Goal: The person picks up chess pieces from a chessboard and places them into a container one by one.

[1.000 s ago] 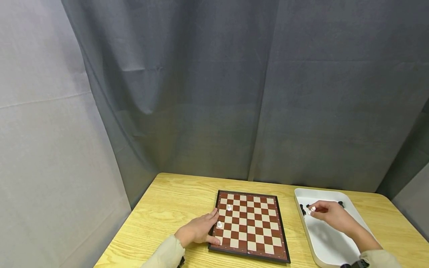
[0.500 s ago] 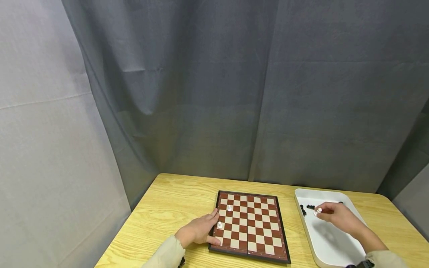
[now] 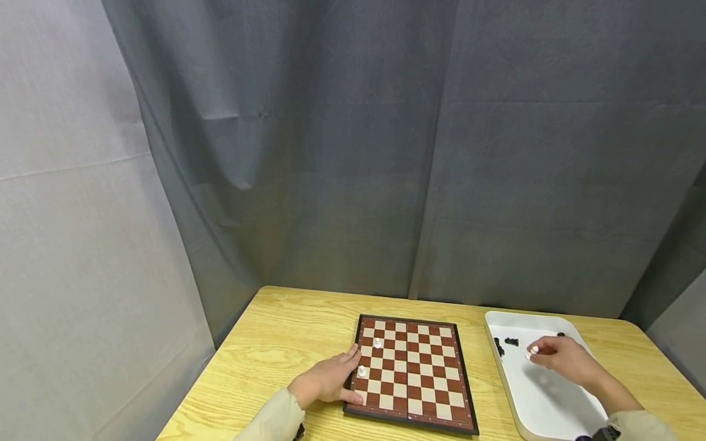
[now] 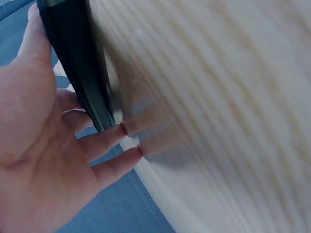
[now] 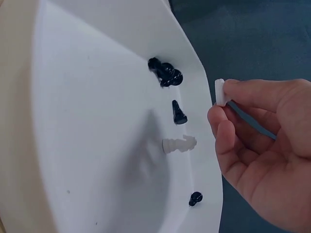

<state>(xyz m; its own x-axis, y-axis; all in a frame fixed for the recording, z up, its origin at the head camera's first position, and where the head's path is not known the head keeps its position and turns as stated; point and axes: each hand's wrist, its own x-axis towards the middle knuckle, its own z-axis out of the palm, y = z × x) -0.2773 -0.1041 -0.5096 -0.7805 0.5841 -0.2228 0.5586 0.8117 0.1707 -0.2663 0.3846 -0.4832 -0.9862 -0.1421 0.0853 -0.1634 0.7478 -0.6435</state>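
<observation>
My left hand (image 3: 328,376) lies at the left edge of the chessboard (image 3: 436,381), thumb near its front corner. In the left wrist view, fingertips (image 4: 131,154) of that hand touch the tabletop beside the board's dark side (image 4: 77,58). Two small white chess pieces, one farther back (image 3: 377,343) and one nearer (image 3: 361,371), stand on the board's left half. Over the white tray (image 3: 529,410), my right hand (image 3: 568,364) pinches a white chess piece (image 5: 220,92) between thumb and fingers. Another white piece (image 5: 180,144) lies on its side in the tray.
Several black chess pieces (image 5: 166,73) lie along one side of the tray, with a single black one (image 5: 195,198) apart from them. The wooden table (image 3: 298,324) ends at a grey curtain (image 3: 342,184) behind. Pale fabric (image 3: 83,245) hangs on the left.
My right hand has drawn to the right over the tray with the pinched chess piece, uncovering black pieces at the tray's left. My left hand has stayed on the board's edge.
</observation>
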